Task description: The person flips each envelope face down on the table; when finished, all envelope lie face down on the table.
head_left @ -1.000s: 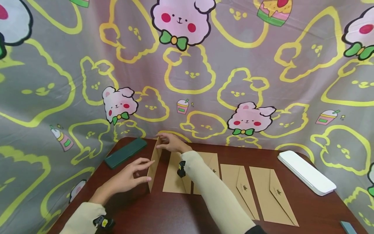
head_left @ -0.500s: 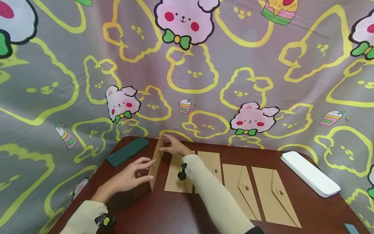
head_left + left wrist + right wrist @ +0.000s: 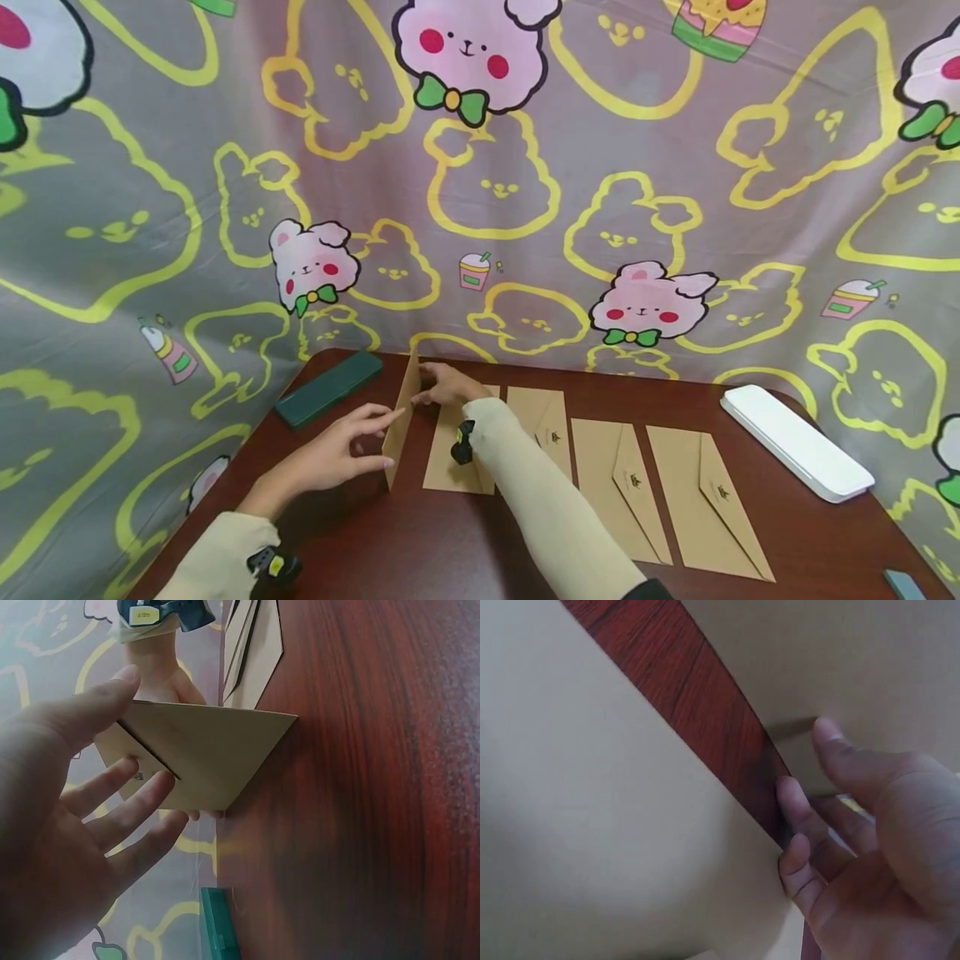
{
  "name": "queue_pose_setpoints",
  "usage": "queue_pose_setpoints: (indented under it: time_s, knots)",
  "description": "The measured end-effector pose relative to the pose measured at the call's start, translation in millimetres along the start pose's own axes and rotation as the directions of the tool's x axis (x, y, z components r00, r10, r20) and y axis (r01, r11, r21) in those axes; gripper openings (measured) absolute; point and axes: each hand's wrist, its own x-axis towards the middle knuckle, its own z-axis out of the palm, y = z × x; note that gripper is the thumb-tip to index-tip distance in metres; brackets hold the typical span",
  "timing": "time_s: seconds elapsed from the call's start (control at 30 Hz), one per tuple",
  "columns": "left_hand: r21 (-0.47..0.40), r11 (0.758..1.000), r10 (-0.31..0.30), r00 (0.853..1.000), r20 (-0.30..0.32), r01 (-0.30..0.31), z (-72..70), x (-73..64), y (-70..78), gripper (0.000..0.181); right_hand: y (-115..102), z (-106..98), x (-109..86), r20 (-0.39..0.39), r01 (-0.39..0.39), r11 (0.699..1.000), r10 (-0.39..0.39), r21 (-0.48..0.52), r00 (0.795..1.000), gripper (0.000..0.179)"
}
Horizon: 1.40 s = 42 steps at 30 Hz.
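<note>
A kraft-paper envelope (image 3: 402,425) stands on its long edge, upright, left of the other envelopes. My left hand (image 3: 333,446) holds its near upper part, thumb by the near end and index fingertip at the top edge. In the left wrist view, several fingers (image 3: 154,793) lie against the side with the flap. On the other side, my right hand (image 3: 453,385) reaches to the far part with fingers loosely bent. The right wrist view shows its thumb (image 3: 829,733) close to one paper face; firm contact cannot be seen. Its fingertips (image 3: 795,851) are beside a dark red gap of tabletop.
Several flat kraft envelopes (image 3: 622,487) lie in a row to the right, flaps with a small crown print. A dark green case (image 3: 330,389) lies back left, a white case (image 3: 795,442) at right. A small grey-blue object (image 3: 903,585) sits front right. Patterned cloth (image 3: 517,208) hangs behind.
My right hand has slid down and nearer along the standing envelope, away from its far top corner. My left hand and the envelope have stayed nearly still.
</note>
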Motion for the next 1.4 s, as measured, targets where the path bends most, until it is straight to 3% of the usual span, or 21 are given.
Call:
queue_pose_setpoints:
  time_s: [0.23,0.4,0.67,0.87,1.0,1.13,1.4]
  knots:
    - [-0.007,1.000,-0.011,1.000,0.010,0.011,0.2,2.1,0.1,0.069,-1,-1,3.9,-0.014,-0.020,0.999,0.020,-0.039,1.000,0.064]
    - [-0.006,1.000,-0.012,1.000,-0.008,0.012,-1.1,1.5,-1.6,0.071,-2,-5,4.6,-0.032,0.025,0.999,-0.027,-0.042,0.999,0.061]
    - [-0.018,1.000,0.007,0.999,-0.050,-0.008,-4.6,2.5,-2.5,0.072,-2,-11,2.2,-0.081,0.065,0.997,-0.062,0.034,0.995,0.061]
    - [0.044,0.999,0.026,0.995,-0.097,-0.021,-7.3,3.3,-4.0,0.077,3,-18,0.0,-0.168,0.079,0.995,-0.068,0.062,0.983,0.056]
    - [0.117,0.993,-0.008,0.994,-0.111,0.021,-8.2,1.5,-5.8,0.083,8,-21,-2.1,-0.211,0.111,0.984,-0.081,0.136,0.974,0.052]
    - [0.122,0.990,-0.060,0.994,-0.095,0.072,-4.5,-1.4,-8.9,0.090,16,-22,-5.8,-0.230,0.107,0.978,-0.064,0.180,0.971,0.048]
    - [0.121,0.983,-0.136,0.990,-0.044,0.141,-9.1,-4.2,-23.1,0.091,12,-28,-6.1,-0.234,0.097,0.986,-0.063,0.137,0.970,0.037]
